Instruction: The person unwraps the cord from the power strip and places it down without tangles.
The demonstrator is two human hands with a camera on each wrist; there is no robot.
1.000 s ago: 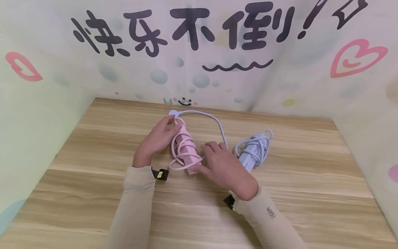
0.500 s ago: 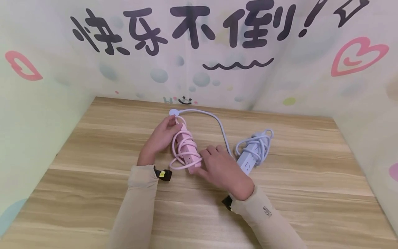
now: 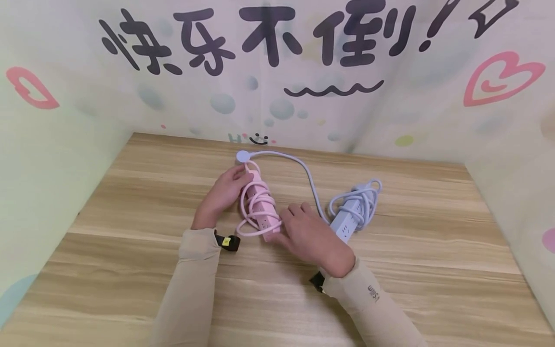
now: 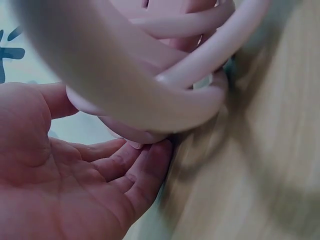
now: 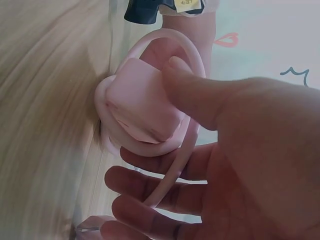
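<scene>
Left fingers [image 3: 232,173], right fingers [image 3: 296,210] hold ends of pink power strip [image 3: 262,207].

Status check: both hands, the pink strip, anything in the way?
Left hand grips far end of pink power strip, right hand on near end. Pink cord looped round it. Possible snag: blue plug close beyond far end.
</scene>
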